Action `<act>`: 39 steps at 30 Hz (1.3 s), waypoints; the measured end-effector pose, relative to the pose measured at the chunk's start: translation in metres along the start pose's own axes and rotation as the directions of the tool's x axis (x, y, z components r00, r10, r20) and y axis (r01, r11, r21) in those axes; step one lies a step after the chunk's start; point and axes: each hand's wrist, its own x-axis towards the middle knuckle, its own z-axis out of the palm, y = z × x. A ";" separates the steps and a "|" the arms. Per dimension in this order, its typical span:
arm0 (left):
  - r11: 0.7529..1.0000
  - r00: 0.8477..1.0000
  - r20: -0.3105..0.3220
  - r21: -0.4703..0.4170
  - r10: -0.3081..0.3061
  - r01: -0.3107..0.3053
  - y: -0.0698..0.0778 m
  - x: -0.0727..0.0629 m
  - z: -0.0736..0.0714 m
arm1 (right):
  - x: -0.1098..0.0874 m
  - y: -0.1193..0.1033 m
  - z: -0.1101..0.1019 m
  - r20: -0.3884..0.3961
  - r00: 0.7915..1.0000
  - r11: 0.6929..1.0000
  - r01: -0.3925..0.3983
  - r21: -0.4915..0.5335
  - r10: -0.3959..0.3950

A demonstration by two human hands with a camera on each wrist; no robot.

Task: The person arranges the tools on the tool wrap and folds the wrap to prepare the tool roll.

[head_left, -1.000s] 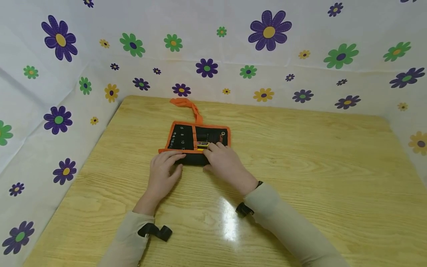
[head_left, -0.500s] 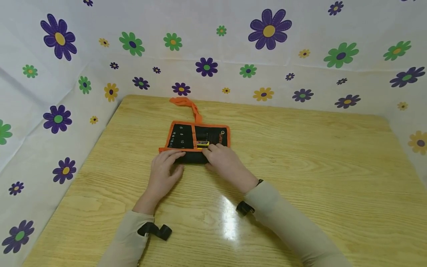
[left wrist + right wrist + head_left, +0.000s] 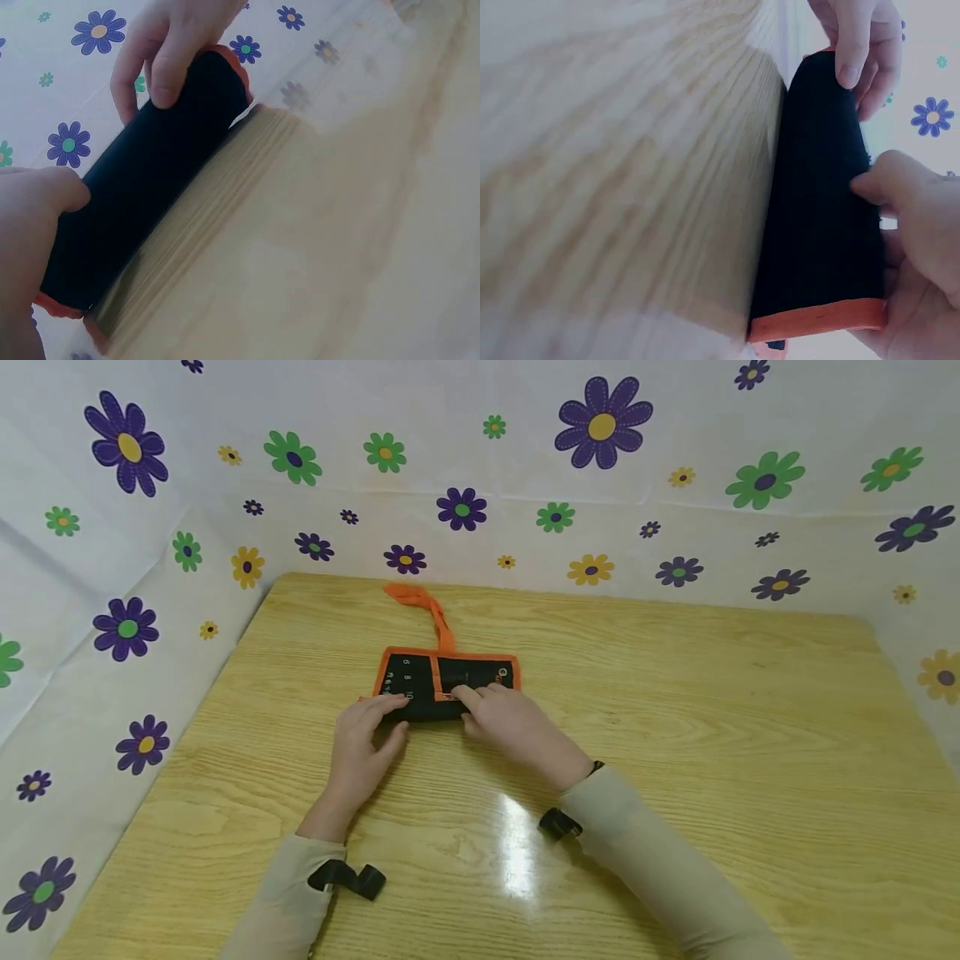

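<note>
A black fabric tool roll [image 3: 476, 672] with orange trim and white numbers lies on the table, its near end turned up into a thick roll. My left hand [image 3: 363, 743] grips the left end of that roll, thumb on the near side and fingers over the top. At the right end, my right hand [image 3: 517, 727] holds it the same way, covering part of the printed flap. Both wrist views show the smooth black outside of the roll [image 3: 142, 180], its ends edged in orange. What is wrapped inside is hidden.
An orange tie strap [image 3: 431, 610] runs from the far edge of the tool roll toward the back of the wooden table [image 3: 712, 735]. A white sheet [image 3: 337, 410] with printed flowers encloses the back and sides. Black bands [image 3: 348, 878] hang at the wrists.
The hands have rolled the near end farther over, so less of the flat printed part shows. The yellow-edged strip by the right fingers is now covered. The roll's far edge has shifted slightly nearer.
</note>
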 end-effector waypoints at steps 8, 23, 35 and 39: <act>1.000 0.999 -0.050 -0.013 -0.008 0.008 -0.002 0.002 0.000 | 0.001 0.003 -0.001 0.089 0.993 0.975 -0.096 0.202 0.079; 0.998 0.997 -0.071 0.060 -0.016 0.021 -0.003 -0.001 0.001 | 0.008 0.007 0.004 -0.012 0.983 0.965 -0.180 0.191 0.186; 0.989 0.982 0.136 0.085 -0.130 0.119 -0.004 -0.002 -0.001 | 0.022 0.014 0.007 -0.155 0.979 0.990 -0.119 0.078 0.129; 0.984 0.974 0.166 0.108 -0.156 0.139 -0.003 -0.002 -0.002 | 0.025 0.014 0.007 -0.134 0.982 0.989 -0.129 0.067 0.137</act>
